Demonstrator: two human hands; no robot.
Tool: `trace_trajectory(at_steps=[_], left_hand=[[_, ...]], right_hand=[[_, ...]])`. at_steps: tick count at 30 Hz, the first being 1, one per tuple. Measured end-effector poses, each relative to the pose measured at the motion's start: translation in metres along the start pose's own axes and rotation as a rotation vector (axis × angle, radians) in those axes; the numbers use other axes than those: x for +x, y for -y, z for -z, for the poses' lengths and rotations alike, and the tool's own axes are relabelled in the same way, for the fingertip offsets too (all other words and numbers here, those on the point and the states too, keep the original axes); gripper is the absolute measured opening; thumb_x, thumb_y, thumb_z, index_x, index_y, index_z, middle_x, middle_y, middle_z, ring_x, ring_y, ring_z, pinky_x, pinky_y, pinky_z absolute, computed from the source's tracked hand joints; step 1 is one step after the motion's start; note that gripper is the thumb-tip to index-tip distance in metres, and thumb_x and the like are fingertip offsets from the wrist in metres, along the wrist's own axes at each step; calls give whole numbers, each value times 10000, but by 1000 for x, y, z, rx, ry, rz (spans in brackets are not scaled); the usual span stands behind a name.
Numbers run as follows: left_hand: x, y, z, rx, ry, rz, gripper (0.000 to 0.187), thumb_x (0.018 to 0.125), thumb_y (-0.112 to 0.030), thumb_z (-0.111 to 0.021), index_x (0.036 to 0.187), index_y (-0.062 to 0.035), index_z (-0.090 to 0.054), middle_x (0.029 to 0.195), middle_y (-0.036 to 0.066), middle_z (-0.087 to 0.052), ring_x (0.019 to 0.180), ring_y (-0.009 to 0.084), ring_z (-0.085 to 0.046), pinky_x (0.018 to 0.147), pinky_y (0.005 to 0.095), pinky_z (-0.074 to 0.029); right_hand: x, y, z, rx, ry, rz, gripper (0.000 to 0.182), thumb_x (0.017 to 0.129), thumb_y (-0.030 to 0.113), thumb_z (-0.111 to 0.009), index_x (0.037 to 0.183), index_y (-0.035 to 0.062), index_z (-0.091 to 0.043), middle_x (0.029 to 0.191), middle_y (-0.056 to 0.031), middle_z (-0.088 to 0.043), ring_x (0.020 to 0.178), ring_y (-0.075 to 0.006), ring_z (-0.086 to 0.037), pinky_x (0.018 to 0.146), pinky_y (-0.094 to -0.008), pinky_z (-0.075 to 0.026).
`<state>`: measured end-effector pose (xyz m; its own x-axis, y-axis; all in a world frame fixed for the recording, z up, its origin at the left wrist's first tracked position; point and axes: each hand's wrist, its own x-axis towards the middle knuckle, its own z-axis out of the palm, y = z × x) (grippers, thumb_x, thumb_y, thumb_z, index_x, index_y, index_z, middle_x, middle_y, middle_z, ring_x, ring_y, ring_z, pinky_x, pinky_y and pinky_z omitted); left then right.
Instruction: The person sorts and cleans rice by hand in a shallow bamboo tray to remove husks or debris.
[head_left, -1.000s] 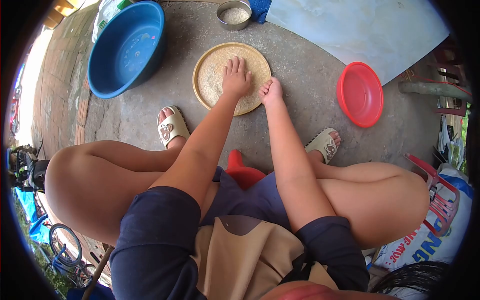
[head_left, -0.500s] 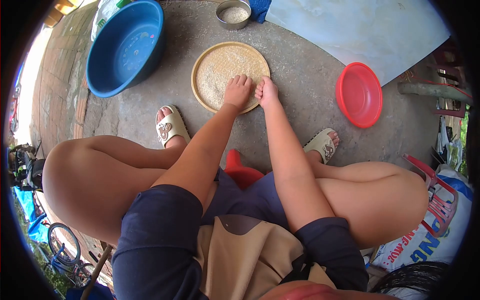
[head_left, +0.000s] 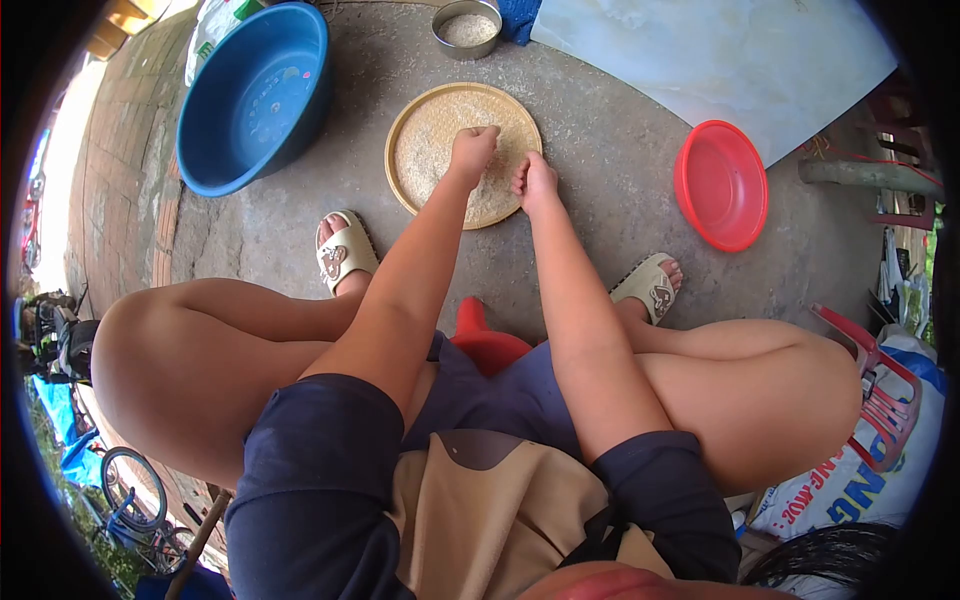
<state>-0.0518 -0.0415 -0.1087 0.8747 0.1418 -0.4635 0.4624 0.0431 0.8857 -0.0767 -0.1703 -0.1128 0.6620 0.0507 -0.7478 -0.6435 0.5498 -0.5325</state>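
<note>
A round woven tray [head_left: 392, 175] lies on the floor in front of me, with pale grains, apparently rice [head_left: 425, 140], spread over it. My left hand [head_left: 474, 156] is over the middle of the tray, its fingers curled closed; what they hold, if anything, is hidden. Beside it, at the tray's right rim, my right hand [head_left: 537, 182] is also closed, with the fingers bent inward over the tray. I cannot make out anything inside it.
A large blue basin [head_left: 255, 100] stands at the upper left, a red basin [head_left: 720, 185] at the right. Past the tray sits a metal bowl [head_left: 467, 30] of grains. A pale sheet [head_left: 720, 60] covers the upper right. A printed sack [head_left: 840, 480] and a red plastic chair [head_left: 885, 400] are lower right.
My left hand has gone from lying with fingers spread over the grains to a closed shape slightly higher in the view. My right hand stays closed at the rim.
</note>
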Motion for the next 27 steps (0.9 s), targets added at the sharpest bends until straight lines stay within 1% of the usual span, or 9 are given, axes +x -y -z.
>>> trace_trajectory(at_steps=[1,3,5,7,9,12,19,22,27], left_hand=[[5,-11,4,3,0,0,265,849,-189,-542,597,-107,-559,523,12,-524,451,188,-477,466,320,-408],[11,-36,10,-608,476,195,385,911,-254,-501,547,-149,-432,494,-39,-387,395,80,-320,386,239,-277],[4,-63,10,-704,548,168,406,925,-258,-485,543,-145,-406,488,-39,-355,392,73,-298,381,226,-267],[-2,-84,9,-798,620,141,428,940,-262,-469,539,-141,-380,482,-38,-323,388,65,-275,377,214,-257],[-6,-97,8,-864,834,28,456,965,-295,-431,546,-124,-388,494,-35,-322,405,51,-282,371,202,-238],[-9,-110,6,-866,913,-51,476,975,-317,-409,542,-120,-382,505,-33,-303,409,58,-256,363,215,-207],[-15,-123,-7,-862,823,-25,512,970,-329,-411,506,-144,-294,503,-39,-247,397,81,-170,360,235,-146],[-15,-120,-21,-703,566,63,501,941,-319,-440,508,-176,-230,468,-48,-185,385,90,-153,367,260,-122],[-29,-103,-44,-565,439,56,496,946,-326,-423,510,-175,-243,464,-48,-226,381,95,-158,376,275,-118]], right_hand=[[2,0,0,-5,-34,-13,318,870,278,-504,612,107,-428,520,-23,-432,402,-139,-402,368,-268,-325],[4,1,0,-12,-68,-26,304,871,276,-499,635,87,-462,547,-44,-476,427,-154,-447,387,-272,-365],[5,3,-1,-6,-64,-72,303,886,271,-454,718,31,-531,640,-91,-546,528,-195,-538,479,-292,-451],[8,2,1,12,-36,-85,311,892,266,-430,753,11,-542,671,-101,-554,574,-210,-560,522,-303,-470],[12,1,3,32,-8,-100,326,898,261,-407,788,-9,-553,701,-112,-562,620,-226,-582,566,-314,-489],[13,1,5,38,24,-105,341,903,256,-380,821,-22,-561,724,-116,-571,653,-235,-596,609,-324,-504],[8,4,4,39,44,-106,324,901,255,-383,815,-9,-551,730,-118,-574,649,-234,-596,609,-315,-503],[7,4,3,44,38,-104,314,901,254,-392,808,-2,-548,723,-113,-569,642,-232,-592,605,-310,-499],[8,7,6,67,57,-125,284,898,249,-404,835,6,-535,786,-117,-570,716,-227,-590,640,-316,-493]])
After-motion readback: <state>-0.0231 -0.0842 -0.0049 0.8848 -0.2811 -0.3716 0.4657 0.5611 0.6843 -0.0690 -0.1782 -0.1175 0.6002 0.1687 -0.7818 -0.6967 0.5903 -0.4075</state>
